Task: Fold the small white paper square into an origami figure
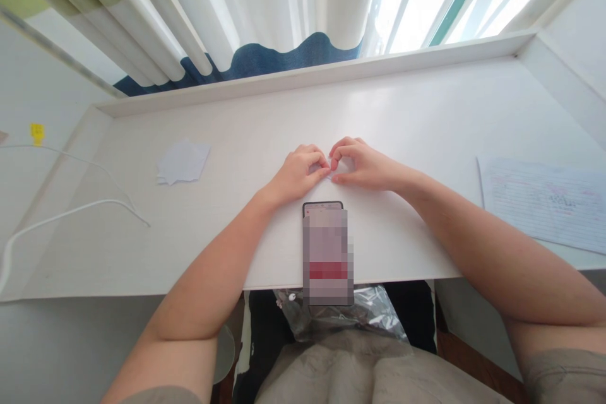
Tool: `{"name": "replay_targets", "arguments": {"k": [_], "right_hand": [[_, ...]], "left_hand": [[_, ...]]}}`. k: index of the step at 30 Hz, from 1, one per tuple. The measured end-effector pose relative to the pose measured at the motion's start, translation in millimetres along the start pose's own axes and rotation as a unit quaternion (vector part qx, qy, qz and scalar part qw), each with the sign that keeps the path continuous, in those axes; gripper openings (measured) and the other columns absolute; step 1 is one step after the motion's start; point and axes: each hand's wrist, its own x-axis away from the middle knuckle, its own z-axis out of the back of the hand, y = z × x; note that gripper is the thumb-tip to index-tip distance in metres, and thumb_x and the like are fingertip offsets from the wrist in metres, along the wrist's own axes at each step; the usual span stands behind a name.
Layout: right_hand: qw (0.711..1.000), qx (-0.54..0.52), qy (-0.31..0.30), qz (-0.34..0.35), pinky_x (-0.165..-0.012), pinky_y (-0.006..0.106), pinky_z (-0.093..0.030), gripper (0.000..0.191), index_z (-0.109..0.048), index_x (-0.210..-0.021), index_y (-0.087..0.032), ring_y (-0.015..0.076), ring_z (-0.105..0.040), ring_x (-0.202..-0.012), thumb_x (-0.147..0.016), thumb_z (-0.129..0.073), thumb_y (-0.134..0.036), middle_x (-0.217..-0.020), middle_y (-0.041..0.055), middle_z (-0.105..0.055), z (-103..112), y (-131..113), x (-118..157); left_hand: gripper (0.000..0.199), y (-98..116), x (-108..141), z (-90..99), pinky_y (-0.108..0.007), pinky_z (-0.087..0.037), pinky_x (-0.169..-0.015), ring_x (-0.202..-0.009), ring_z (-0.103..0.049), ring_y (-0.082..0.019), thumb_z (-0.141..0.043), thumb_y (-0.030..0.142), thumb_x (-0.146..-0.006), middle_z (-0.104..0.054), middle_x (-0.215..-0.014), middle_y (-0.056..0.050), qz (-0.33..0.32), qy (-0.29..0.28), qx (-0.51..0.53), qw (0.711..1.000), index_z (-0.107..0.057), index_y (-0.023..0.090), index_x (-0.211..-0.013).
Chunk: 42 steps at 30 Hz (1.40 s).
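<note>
Both hands meet over the white desk [265, 113], a little beyond the phone. A small piece of white paper [329, 175] lies between them, mostly covered by the fingers. My left hand [303, 170] pinches its left side with thumb and forefinger. From the other side my right hand [362, 164] curls its fingers onto the paper, thumb and forefinger near the left fingertips. The phone [326, 252], its screen blurred out, lies at the desk's front edge, just below the hands.
Several white paper sheets [184, 163] are stacked at the left. A lined sheet with writing [544, 202] lies at the right. White cables [71, 211] cross the left side. Clear plastic [379, 309] rests on my lap. A curtain [265, 6] hangs behind the desk's raised back edge.
</note>
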Motion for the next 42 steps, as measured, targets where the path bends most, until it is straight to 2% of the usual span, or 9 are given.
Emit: {"name": "replay_targets", "arguments": {"k": [7,14,19,25,33,42], "right_hand": [[1.0,-0.013,-0.009,-0.003,-0.12,0.061,-0.044,0.011,-0.074,-0.094,-0.026,0.0377,-0.057,-0.136,-0.085,-0.077,-0.03,-0.134,0.012,-0.07,3.2,-0.9,0.7],[1.0,-0.014,-0.019,-0.012,-0.119,0.058,-0.046,0.008,-0.08,-0.091,-0.026,0.037,-0.061,-0.134,-0.087,-0.077,-0.031,-0.134,0.0103,-0.072,7.0,-0.2,0.3],[0.998,-0.029,-0.003,-0.048,-0.112,0.053,-0.053,0.012,-0.084,-0.087,-0.027,0.0346,-0.066,-0.127,-0.089,-0.072,-0.029,-0.134,0.0088,-0.074,7.9,-5.5,-0.4],[0.999,-0.022,0.007,-0.032,-0.114,0.054,-0.053,0.01,-0.086,-0.083,-0.028,0.0341,-0.067,-0.125,-0.085,-0.077,-0.032,-0.13,0.0085,-0.076,6.1,-3.4,-2.1],[0.998,-0.031,0.014,-0.047,-0.109,0.053,-0.057,0.008,-0.087,-0.081,-0.029,0.035,-0.068,-0.125,-0.082,-0.082,-0.035,-0.132,0.0087,-0.075,4.4,-2.8,-2.9],[0.997,-0.047,0.016,-0.056,-0.102,0.047,-0.061,0.004,-0.087,-0.08,-0.027,0.0319,-0.072,-0.118,-0.079,-0.083,-0.027,-0.133,0.0083,-0.075,3.0,-2.6,-5.9]], "left_hand": [[0.012,1.9,-2.5,-1.7,-0.05,-0.05,-0.107,-0.115,-0.063,-0.028,-0.068,0.029,-0.103,-0.074,-0.111,-0.007,0.005,-0.006,-0.026,1.0,-0.075,0.023,-0.095],[0.01,2.1,-3.2,-2.4,-0.048,-0.049,-0.106,-0.117,-0.062,-0.028,-0.067,0.031,-0.105,-0.075,-0.113,-0.006,-0.003,-0.007,-0.032,0.999,-0.076,0.025,-0.102],[0.007,3.5,-3.0,-2.2,-0.045,-0.05,-0.103,-0.112,-0.063,-0.027,-0.071,0.027,-0.103,-0.075,-0.107,-0.005,-0.002,0.004,-0.023,1.0,-0.072,0.023,-0.096],[0.012,3.4,-2.5,-4.0,-0.043,-0.05,-0.1,-0.107,-0.063,-0.026,-0.075,0.026,-0.1,-0.075,-0.102,-0.004,0.001,0.019,-0.033,0.999,-0.068,0.022,-0.092],[0.008,3.3,-1.1,-5.1,-0.044,-0.049,-0.102,-0.112,-0.064,-0.027,-0.07,0.027,-0.104,-0.076,-0.107,-0.006,-0.011,0.021,-0.046,0.999,-0.073,0.023,-0.097],[0.011,3.1,-1.7,-6.5,-0.044,-0.05,-0.103,-0.111,-0.064,-0.026,-0.071,0.028,-0.103,-0.077,-0.106,-0.005,0.004,0.028,-0.028,0.999,-0.075,0.024,-0.094]]}}
